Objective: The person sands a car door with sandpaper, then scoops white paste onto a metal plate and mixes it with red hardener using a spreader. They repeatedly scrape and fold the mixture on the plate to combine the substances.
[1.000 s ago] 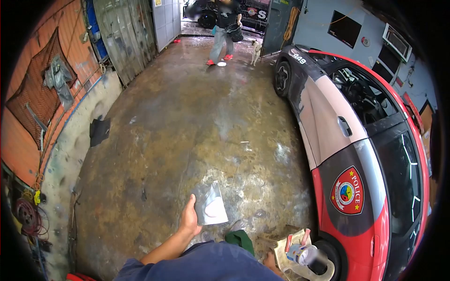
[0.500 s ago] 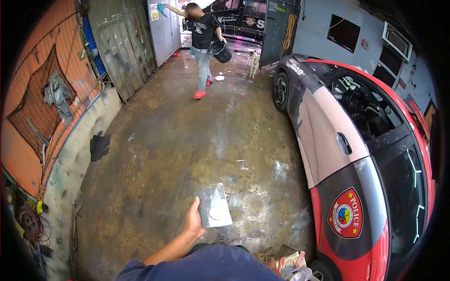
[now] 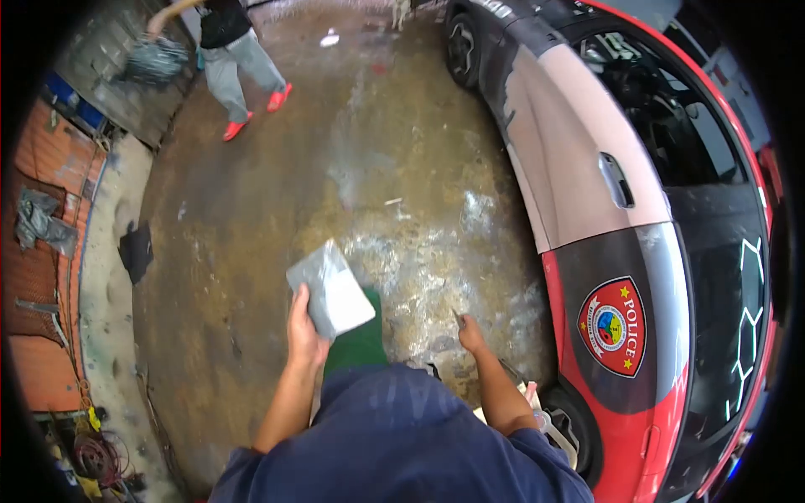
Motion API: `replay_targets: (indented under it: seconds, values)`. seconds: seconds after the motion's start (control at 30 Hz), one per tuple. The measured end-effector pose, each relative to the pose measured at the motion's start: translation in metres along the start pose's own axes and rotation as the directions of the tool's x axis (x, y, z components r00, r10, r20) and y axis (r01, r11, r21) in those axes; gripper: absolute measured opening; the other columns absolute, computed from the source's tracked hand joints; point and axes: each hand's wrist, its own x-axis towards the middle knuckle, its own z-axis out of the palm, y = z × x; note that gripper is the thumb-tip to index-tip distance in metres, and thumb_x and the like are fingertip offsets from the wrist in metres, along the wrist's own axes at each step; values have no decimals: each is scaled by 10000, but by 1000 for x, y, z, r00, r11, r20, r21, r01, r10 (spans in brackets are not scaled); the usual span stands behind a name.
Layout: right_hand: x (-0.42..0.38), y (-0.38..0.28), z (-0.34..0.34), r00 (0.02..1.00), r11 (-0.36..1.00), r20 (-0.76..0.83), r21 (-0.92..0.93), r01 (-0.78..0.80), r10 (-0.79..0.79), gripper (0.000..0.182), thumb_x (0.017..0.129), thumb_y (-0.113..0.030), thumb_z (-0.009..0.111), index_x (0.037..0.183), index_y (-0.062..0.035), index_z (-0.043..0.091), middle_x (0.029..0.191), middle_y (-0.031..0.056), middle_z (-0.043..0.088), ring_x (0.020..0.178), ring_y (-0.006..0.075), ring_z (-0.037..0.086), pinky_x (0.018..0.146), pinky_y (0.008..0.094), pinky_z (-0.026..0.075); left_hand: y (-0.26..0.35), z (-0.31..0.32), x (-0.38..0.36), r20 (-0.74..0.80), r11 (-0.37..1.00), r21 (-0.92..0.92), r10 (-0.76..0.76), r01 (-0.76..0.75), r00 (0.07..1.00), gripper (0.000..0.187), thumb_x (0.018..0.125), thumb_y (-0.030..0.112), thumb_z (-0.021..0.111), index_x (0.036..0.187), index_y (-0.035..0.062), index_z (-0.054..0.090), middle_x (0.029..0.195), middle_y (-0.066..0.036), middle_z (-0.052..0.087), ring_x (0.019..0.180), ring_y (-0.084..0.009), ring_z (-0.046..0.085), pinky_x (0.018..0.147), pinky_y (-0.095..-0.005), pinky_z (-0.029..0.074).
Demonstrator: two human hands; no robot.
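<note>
My left hand is closed on the edge of a flat grey board, with the thumb lying on its face. A smooth white patch covers the board's right part. Out to the right, my right hand is closed, and a thin, dark, narrow tool pokes out beyond its fingers. Its kind is too small to tell. The two hands are apart, both above the wet floor.
A red and dark police car with a bare pinkish panel stands along the right. Behind my right arm, a light container partly shows near the wheel. Another person in red shoes is at upper left, beside a metal gate.
My view has tilted down. My right hand has come up into sight with the thin tool. The board is now held higher, and the other person has moved left.
</note>
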Motion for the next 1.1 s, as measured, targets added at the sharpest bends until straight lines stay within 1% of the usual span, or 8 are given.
replay_targets:
  seconds: [0.1,0.17,0.27,0.4,0.5,0.67,0.87,1.1]
  values:
    - [69,-76,-26,987,984,-66,83,154,-149,456,802,102,450,1214,-21,603,1194,251,622,1162,441,566,1022,464,449,15,16,92,-39,990,138,42,-36,998,493,1054,351,518,1407,8,485,1337,-106,602,1254,-211,554,1092,-377,417]
    - [110,-208,-87,937,944,-166,64,323,-309,531,788,147,465,1259,-55,603,1222,222,618,1182,427,558,1025,453,449,30,37,156,-32,985,169,42,-36,999,486,1054,332,525,1410,4,486,1338,-103,599,1256,-196,537,1092,-354,396]
    - [170,-384,-173,803,825,-192,-157,543,-564,608,730,155,561,1278,-99,623,1261,163,601,1220,377,554,1048,427,442,64,75,236,164,938,337,33,-88,986,486,1058,335,520,1402,-7,497,1328,-101,600,1223,-185,538,1061,-326,398]
    - [239,-526,-242,589,555,-95,-481,678,-802,652,658,129,605,1247,-146,652,1284,100,595,1246,307,546,1106,497,386,120,150,288,373,661,675,79,-328,925,448,1071,337,491,1336,-19,549,1228,-99,640,1141,-168,557,1015,-304,413]
    - [284,-563,-246,538,432,63,-522,736,-841,642,639,104,626,1219,-167,672,1280,53,606,1248,267,548,1137,545,342,137,189,325,404,673,642,109,-367,908,365,1078,277,479,1260,-25,572,1086,-90,670,989,-142,569,896,-301,461]
    - [335,-585,-221,533,459,151,-351,816,-832,574,659,20,661,1196,-184,684,1260,19,626,1255,236,538,1163,555,309,169,230,390,390,570,701,198,-429,899,315,1074,254,482,1184,-23,583,909,-100,664,823,-149,560,775,-325,475]
    - [410,-587,-210,506,468,171,-221,856,-845,636,605,35,719,1201,-183,681,1255,17,631,1241,238,555,1141,537,344,185,268,481,331,383,862,70,-331,941,323,1046,265,503,1168,-22,587,749,-212,615,673,-302,591,684,-421,472]
    - [495,-608,-246,449,421,198,-171,891,-871,591,619,30,716,1172,-179,694,1240,16,640,1230,236,561,1132,522,356,207,340,557,273,243,926,98,-289,957,506,1032,295,501,1312,-125,528,889,-322,647,888,-481,659,759,-485,493]
